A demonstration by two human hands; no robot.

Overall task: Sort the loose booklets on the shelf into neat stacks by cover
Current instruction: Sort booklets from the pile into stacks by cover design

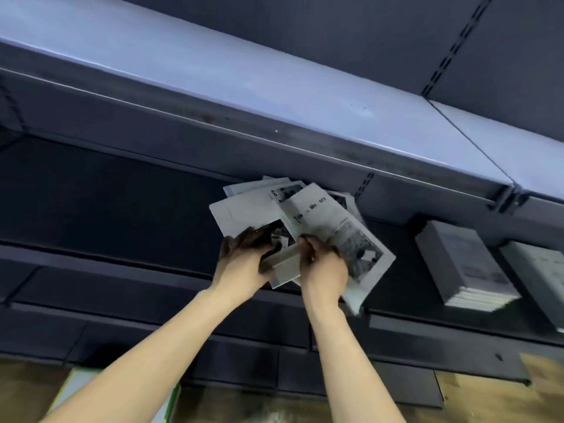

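From the head view we had both hands on the fanned booklets [293,215] over the shelf [122,254], left hand [244,254] and right hand [320,261] gripping their near edges, apparently to gather them for sorting.

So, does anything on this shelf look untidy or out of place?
Yes. The loose booklets under both hands lie fanned at different angles and overlap, and one sticks out past the shelf edge. The stack to the right is squared and neat.
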